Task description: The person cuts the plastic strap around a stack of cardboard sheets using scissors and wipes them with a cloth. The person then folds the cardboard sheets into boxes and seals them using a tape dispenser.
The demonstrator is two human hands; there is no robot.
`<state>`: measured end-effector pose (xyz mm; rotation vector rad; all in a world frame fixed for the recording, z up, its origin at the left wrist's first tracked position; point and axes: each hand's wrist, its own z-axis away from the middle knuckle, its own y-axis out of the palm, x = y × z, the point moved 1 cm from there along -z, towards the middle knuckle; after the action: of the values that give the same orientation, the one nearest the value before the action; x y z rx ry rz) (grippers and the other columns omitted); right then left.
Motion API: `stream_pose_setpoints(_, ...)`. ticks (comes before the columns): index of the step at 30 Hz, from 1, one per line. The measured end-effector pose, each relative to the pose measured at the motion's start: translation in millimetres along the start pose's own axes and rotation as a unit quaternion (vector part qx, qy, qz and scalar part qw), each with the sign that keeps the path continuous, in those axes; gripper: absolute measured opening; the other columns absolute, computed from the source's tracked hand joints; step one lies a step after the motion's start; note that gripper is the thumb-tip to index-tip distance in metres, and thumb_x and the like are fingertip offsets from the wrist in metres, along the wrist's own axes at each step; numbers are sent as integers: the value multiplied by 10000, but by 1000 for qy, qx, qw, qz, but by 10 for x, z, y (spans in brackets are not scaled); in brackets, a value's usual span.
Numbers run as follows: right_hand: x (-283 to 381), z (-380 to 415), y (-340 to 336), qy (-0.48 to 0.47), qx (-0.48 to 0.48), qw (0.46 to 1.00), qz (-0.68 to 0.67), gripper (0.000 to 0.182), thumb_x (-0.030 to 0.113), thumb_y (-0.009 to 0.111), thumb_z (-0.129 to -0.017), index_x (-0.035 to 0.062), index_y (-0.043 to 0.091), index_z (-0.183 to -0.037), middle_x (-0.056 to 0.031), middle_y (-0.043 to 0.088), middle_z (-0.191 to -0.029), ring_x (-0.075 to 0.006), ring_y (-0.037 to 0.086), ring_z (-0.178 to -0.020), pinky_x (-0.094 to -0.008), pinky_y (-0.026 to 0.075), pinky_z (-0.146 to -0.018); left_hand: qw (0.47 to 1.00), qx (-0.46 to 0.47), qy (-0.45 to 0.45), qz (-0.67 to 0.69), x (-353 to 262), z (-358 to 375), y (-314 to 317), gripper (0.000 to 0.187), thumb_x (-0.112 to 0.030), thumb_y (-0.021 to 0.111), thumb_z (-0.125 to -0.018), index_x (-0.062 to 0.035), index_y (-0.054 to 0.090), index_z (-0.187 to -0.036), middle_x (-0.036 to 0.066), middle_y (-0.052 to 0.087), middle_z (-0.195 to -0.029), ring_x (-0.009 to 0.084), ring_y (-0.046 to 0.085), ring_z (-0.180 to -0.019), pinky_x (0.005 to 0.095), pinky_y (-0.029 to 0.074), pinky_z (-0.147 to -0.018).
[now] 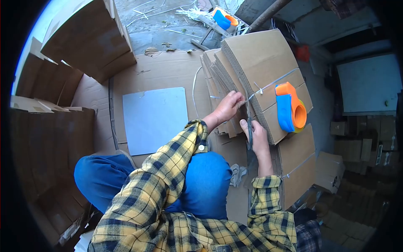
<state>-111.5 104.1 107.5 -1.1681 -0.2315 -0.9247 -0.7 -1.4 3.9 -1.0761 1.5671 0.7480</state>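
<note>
A tall bundle of flat cardboard (264, 52) leans in front of me, bound by a pale plastic string (279, 79) with a knot on its face. My left hand (230, 106) is closed at the bundle's left edge, its fingertips pinching the string. Just below, my right hand (258, 136) grips scissors (249, 133) by the dark handles. The blades point up at the string, right beside the left fingertips. An orange and blue tape dispenser (285, 108) rests on the bundle's face, to the right of both hands.
A white-grey board (155, 119) lies on the cardboard-covered floor at left. Folded cartons (90, 40) are stacked along the left side. A second tied bundle (299, 166) stands at lower right. Another tape dispenser (224, 19) sits at the back. Crumpled material (238, 174) lies by my knee.
</note>
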Motion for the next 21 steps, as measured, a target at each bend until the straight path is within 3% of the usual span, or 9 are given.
stream_pose_setpoints(3, 122, -90, -18, -58, -67, 977, 192, 662, 645, 568, -797, -13, 503, -829, -270, 604, -756, -450, 599, -811, -500, 444, -739, 1000, 5, 3, -17, 7, 3, 43, 76, -75, 575, -878, -29, 522, -906, 110, 474, -869, 251, 496, -833, 341, 435, -751)
stream_pose_setpoints(8, 35, -186, 81, -55, -49, 984, 165, 669, 655, 533, -811, -13, 516, -843, -283, 610, -819, -468, 590, -823, -507, 440, -751, 1000, -4, -21, -2, 5, 60, 66, 66, -78, 554, -887, -31, 511, -903, 117, 489, -857, 253, 510, -830, 345, 437, -750)
stream_pose_setpoints(11, 0, -88, 124, -70, -51, 992, 88, 610, 597, 565, -829, -11, 521, -836, -248, 608, -774, -432, 596, -766, -476, 448, -724, 999, -6, -42, 18, -10, 53, 59, 55, -75, 538, -893, -34, 503, -906, 139, 526, -830, 264, 532, -783, 354, 450, -727)
stream_pose_setpoints(13, -12, 213, 14, -114, -96, 989, 12, 475, 438, 584, -889, -21, 484, -817, -145, 529, -683, -272, 571, -683, -389, 442, -631, 999, -5, -49, 5, 137, 107, 85, 52, -72, 531, -896, -37, 496, -911, 148, 540, -818, 270, 547, -770, 362, 457, -717)
stream_pose_setpoints(14, -9, 319, -106, -99, -77, 983, -135, 413, 372, 588, -902, -7, 479, -781, -67, 459, -629, -161, 492, -608, -327, 418, -572, 998, -4, -55, -9, 236, 125, 111, 49, -69, 524, -899, -39, 489, -917, 156, 555, -805, 276, 561, -757, 370, 463, -706)
stream_pose_setpoints(16, 379, 535, -444, -119, -133, 983, -53, 370, 332, 606, -892, 5, 474, -780, -40, 440, -590, -160, 438, -549, -315, 408, -543, 994, 23, -85, -61, 303, 260, 116, 54, -71, 508, -905, -47, 474, -941, 160, 587, -828, 302, 599, -799, 371, 477, -720)
stream_pose_setpoints(17, 336, 570, -458, -188, -177, 966, 8, 356, 311, 630, -872, 11, 462, -781, -62, 444, -572, -164, 453, -532, -333, 415, -538, 996, 30, -78, -34, 238, 279, 168, 81, -90, 502, -895, -51, 487, -964, 191, 587, -858, 359, 584, -842, 412, 468, -731)
stream_pose_setpoints(18, 291, 678, -444, -116, -150, 978, 83, 433, 402, 659, -832, 8, 483, -789, -193, 551, -648, -371, 541, -611, -434, 412, -570, 997, 29, -76, -14, 152, 301, 111, 115, -109, 497, -884, -56, 499, -986, 223, 587, -888, 416, 568, -885, 452, 458, -742)
stream_pose_setpoints(21, -112, 1090, -99, -40, -42, 986, 154, 442, 434, 685, -789, 32, 504, -821, -196, 610, -719, -393, 614, -718, -456, 464, -631, 989, 53, -125, -62, 11, 403, -229, 197, -162, 542, -861, -61, 517, -1029, 213, 595, -888, 401, 578, -920, 456, 474, -749)
